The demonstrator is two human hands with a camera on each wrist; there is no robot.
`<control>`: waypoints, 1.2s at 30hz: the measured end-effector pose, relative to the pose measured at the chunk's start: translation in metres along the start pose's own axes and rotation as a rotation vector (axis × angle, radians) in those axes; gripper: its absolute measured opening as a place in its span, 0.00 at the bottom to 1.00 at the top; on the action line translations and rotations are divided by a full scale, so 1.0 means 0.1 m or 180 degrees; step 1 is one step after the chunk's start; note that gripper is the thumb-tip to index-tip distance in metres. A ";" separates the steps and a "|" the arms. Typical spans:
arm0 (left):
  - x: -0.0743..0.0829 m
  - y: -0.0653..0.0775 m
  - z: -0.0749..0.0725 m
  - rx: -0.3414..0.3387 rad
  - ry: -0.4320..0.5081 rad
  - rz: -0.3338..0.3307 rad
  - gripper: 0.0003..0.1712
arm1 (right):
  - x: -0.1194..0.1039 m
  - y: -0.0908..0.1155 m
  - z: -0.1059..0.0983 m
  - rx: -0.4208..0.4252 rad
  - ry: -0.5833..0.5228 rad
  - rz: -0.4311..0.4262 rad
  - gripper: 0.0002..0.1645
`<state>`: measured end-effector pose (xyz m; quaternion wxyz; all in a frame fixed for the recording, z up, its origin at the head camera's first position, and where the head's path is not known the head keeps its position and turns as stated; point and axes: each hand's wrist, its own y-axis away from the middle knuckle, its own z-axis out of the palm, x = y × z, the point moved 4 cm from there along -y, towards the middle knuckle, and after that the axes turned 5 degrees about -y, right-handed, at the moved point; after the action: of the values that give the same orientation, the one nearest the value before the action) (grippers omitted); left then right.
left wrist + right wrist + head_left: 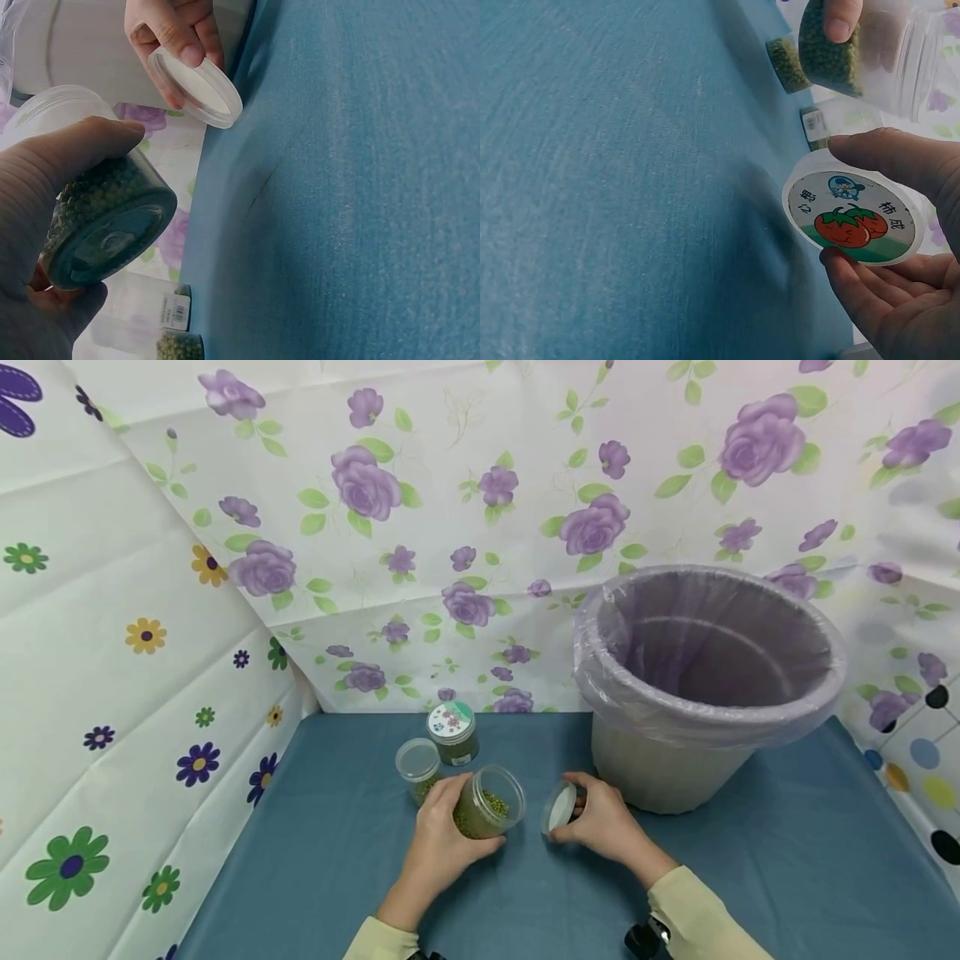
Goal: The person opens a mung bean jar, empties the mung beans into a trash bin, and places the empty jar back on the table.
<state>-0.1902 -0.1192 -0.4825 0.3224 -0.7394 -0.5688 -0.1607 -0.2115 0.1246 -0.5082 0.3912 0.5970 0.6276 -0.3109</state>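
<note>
My left hand grips a clear jar part filled with small green beans. The jar has no lid on and tilts with its mouth to the right; in the left wrist view its base is raised above the cloth. Between thumb and fingers, my right hand pinches a round lid by its rim, held on edge to the right of the jar. A persimmon sticker decorates the lid's outer face. Behind the left hand stand a jar with a clear top and one with a floral lid.
A large bin lined with a translucent purple bag stands at the back right, close behind my right hand. Blue cloth covers the table. Flowered sheets hang behind and at the sides.
</note>
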 end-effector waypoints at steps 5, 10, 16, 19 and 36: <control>-0.01 0.01 0.01 -0.0045 0.0007 -0.0008 0.50 | 0.06 0.03 -0.02 0.0027 0.0050 0.0012 0.55; -0.02 0.01 0.01 -0.0025 0.0012 0.0014 0.51 | 0.12 0.07 -0.05 0.0092 0.0273 -0.0070 0.55; -0.01 0.03 0.02 -0.0052 0.0014 0.0030 0.50 | 0.18 0.08 -0.03 0.0154 0.0584 -0.0125 0.55; -0.01 0.04 0.02 -0.0058 0.0018 0.0059 0.50 | 0.22 0.08 -0.02 0.0202 0.0739 -0.0121 0.54; -0.02 0.05 0.02 -0.0041 0.0065 0.0019 0.50 | 0.27 0.08 0.01 0.0279 0.0989 -0.0036 0.55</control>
<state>-0.1860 -0.1203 -0.4866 0.3239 -0.7415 -0.5622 -0.1710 -0.2033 0.1382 -0.5310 0.2613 0.6509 0.6697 -0.2441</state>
